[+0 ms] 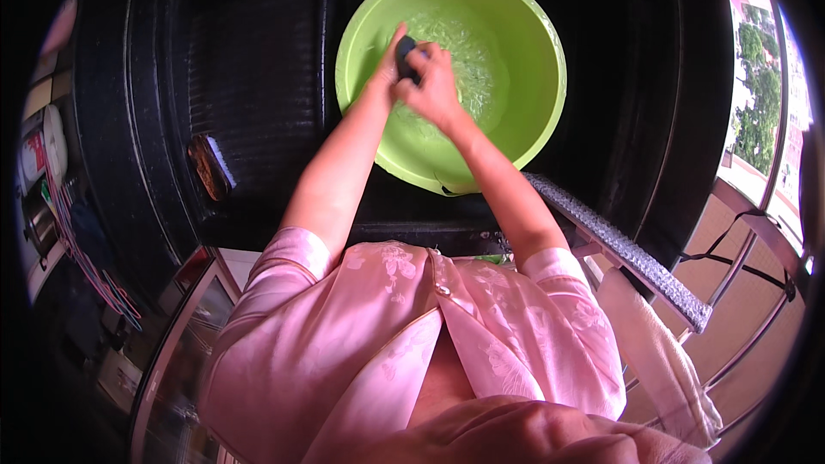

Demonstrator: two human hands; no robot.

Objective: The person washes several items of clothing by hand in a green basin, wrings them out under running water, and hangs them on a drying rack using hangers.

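A light green plastic basin [548, 96] stands before me in a black sink, holding rippling water [470, 71]. Over its left half, both hands meet around a small, dark piece of cloth [406, 58], whose exact kind is unclear. My left hand [388, 67] supports the cloth from the left, one fingertip pointing up; its other fingers are mostly hidden. On the opposite side, the bent fingers of my right hand [433, 80] press into the cloth. The right hand is slightly blurred.
Left of the basin is a ridged black washboard surface [251, 64], with a wooden scrub brush [211, 166] on it. At right, a grey textured bar [625, 254] slants near my right arm, and a pale towel [657, 348] hangs below. Coloured cables [77, 238] trail at far left.
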